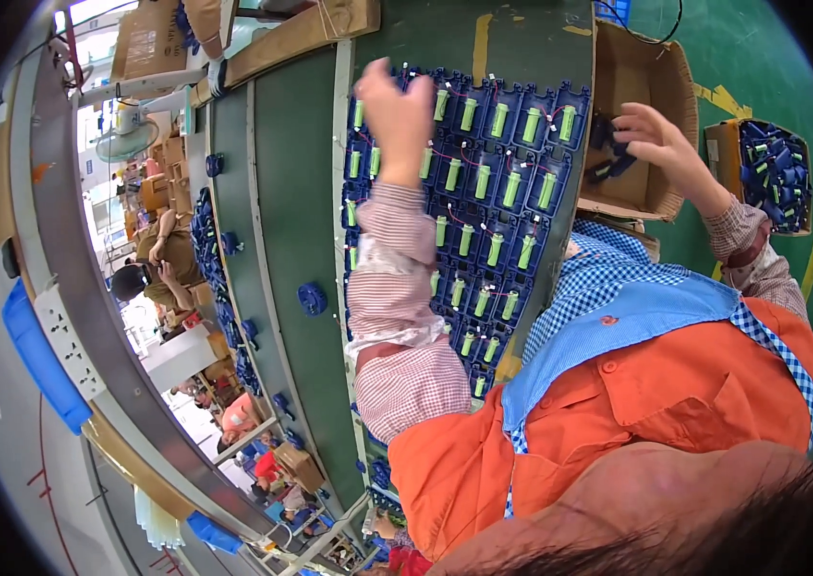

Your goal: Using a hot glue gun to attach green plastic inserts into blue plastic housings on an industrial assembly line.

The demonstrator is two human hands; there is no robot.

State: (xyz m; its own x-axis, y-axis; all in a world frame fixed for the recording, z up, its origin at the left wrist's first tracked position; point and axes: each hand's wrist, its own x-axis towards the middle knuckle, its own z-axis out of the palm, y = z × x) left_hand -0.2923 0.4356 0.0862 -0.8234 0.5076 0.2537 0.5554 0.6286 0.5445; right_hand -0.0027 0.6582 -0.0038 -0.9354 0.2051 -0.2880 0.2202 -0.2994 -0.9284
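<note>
My left hand (397, 113) reaches over the far left corner of the blue plastic housings (512, 144). Its thumb and forefinger stand apart, with nothing visible between them. The housings lie side by side in rows on the green worktop, most holding a light green cylindrical battery cell (483, 182) with thin red wires. To the right, my right hand (658, 142) hangs over an open cardboard box (661, 72), fingers loosely bent and apart. Several dark blue pieces (608, 171) show by its fingertips; whether it touches them is unclear.
On the green floor at far right stands another box (725, 158) of blue parts with green cells. Left of the worktop runs a green conveyor belt (296, 211) carrying a round blue part (311, 299). More blue parts line its far side, where a person (161, 254) sits.
</note>
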